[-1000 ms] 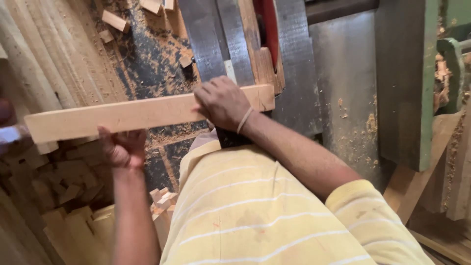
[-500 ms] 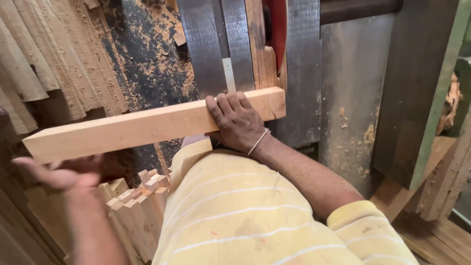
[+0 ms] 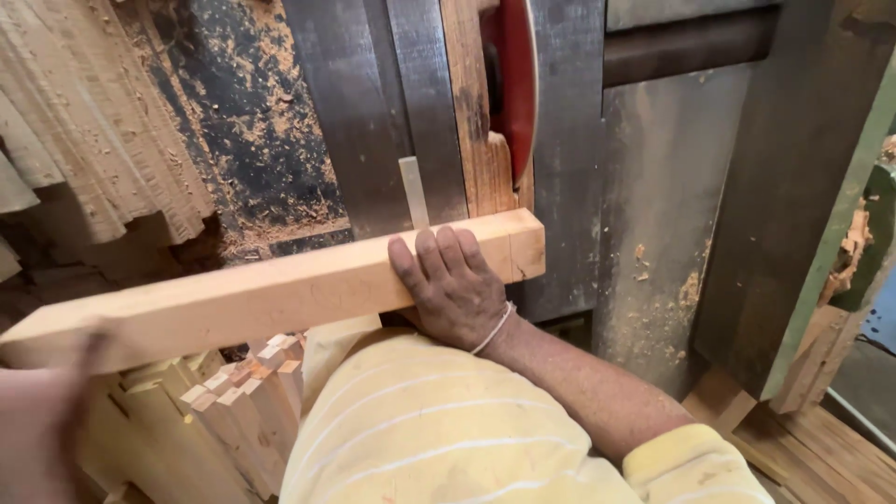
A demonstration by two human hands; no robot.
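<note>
At the far left edge I see my left hand (image 3: 42, 425), blurred and close to the lens, just under the near end of the wooden beam (image 3: 271, 294); I cannot tell whether its fingers are spread or closed, or whether it touches the wood at all. From there the beam runs rightward and slightly upward, its long axis lying across my body, over a stack of cut wooden blocks (image 3: 238, 401) beside my yellow striped shirt (image 3: 439, 429). My right hand (image 3: 455, 285) lies flat on the beam near its far end, fingers draped over the top edge, palm pressing rather than wrapping. Just beyond that grip the beam's square end stands close before the upright wooden fence (image 3: 471, 121) and the red blade guard (image 3: 513, 84), on the grey machine table (image 3: 653, 233).
</note>
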